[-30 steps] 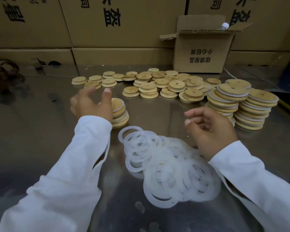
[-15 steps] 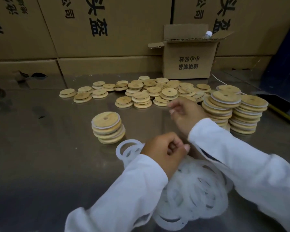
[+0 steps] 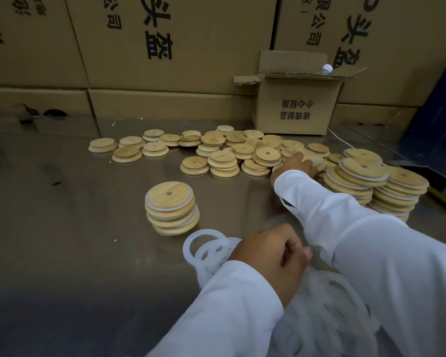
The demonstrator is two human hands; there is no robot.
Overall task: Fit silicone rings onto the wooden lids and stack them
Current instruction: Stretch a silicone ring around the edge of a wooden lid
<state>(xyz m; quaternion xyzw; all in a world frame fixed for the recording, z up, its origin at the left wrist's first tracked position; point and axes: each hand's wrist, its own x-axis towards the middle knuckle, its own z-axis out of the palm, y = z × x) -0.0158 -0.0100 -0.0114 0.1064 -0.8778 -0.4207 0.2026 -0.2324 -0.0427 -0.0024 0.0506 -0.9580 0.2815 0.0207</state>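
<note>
In the head view, a short stack (image 3: 171, 210) of wooden lids, with white rings showing at their edges, is seen standing on a metal table (image 3: 62, 240), and every other place is given from it. Just in front of the short stack and to its right, a loose pile of translucent silicone rings (image 3: 206, 247) is spread flat on the table, many of them overlapping. The left hand (image 3: 271, 258) is held over this pile with its fingers curled and a fingertip brought towards the thumb. Whether a ring is pinched there cannot be told, as that part is blurred. Behind the short stack and to its right, loose lids (image 3: 222, 157) without rings are scattered singly and in low heaps. The right hand (image 3: 298, 164) is laid on the right end of that scatter, fingers bent down onto the lids, and whether 1 is grasped cannot be told. Further right of the short stack, past the right hand, 2 tall stacks (image 3: 358, 179) of ringed lids are set close side by side. Both arms are covered by white sleeves (image 3: 371, 253). Far behind the short stack and to its right, a small open carton (image 3: 294, 109) is placed, with a capped bottle (image 3: 327, 68) showing at its top, and large cartons (image 3: 165, 47) printed with black characters are stacked along the back.
</note>
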